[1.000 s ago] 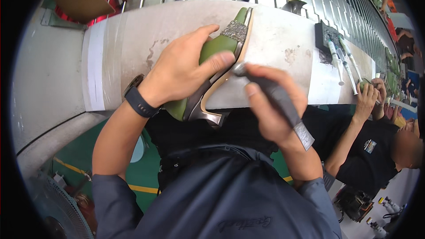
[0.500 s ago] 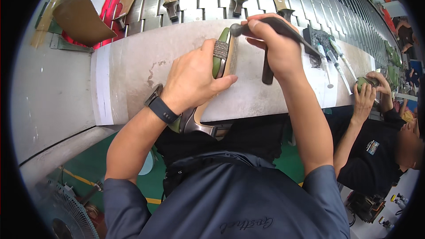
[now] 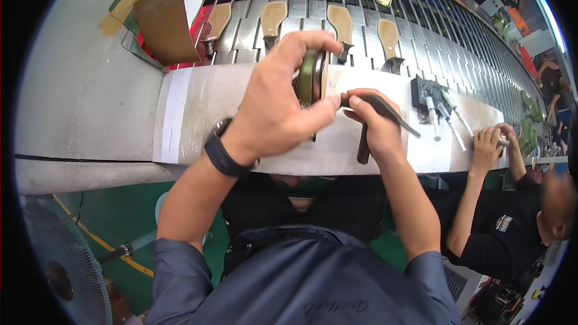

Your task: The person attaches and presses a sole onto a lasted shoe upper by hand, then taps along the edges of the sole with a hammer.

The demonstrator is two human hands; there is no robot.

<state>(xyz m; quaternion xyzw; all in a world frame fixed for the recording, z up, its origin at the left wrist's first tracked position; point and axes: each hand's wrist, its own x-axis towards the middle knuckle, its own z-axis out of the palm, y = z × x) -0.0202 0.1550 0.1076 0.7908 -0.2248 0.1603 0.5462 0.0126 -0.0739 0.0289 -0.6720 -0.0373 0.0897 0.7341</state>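
Observation:
My left hand [image 3: 274,99] is wrapped around a green shoe [image 3: 308,78] above the pale worktable, fingers over its far end and thumb on the near side. The shoe is turned on its side, its tan sole edge facing right. Most of its heel end is hidden behind the hand. In my right hand [image 3: 384,129] is a dark shoemaker's hammer [image 3: 391,111], gripped near its head. Its handle points down toward me and its long tapered end points right. The striking end lies close to my left thumb, just right of the shoe.
Beyond the worktable [image 3: 198,102], a slatted metal conveyor [image 3: 304,24] carries several upturned shoes with tan soles [image 3: 274,17]. A black block [image 3: 421,93] with several syringes [image 3: 445,117] stands at right. A brown board [image 3: 165,27] is at left. A co-worker's hands [image 3: 487,147] work at far right.
The shoe has been lifted and turned, its heel no longer showing near my lap. My right hand and hammer have moved down from the shoe's far end. The view has shifted.

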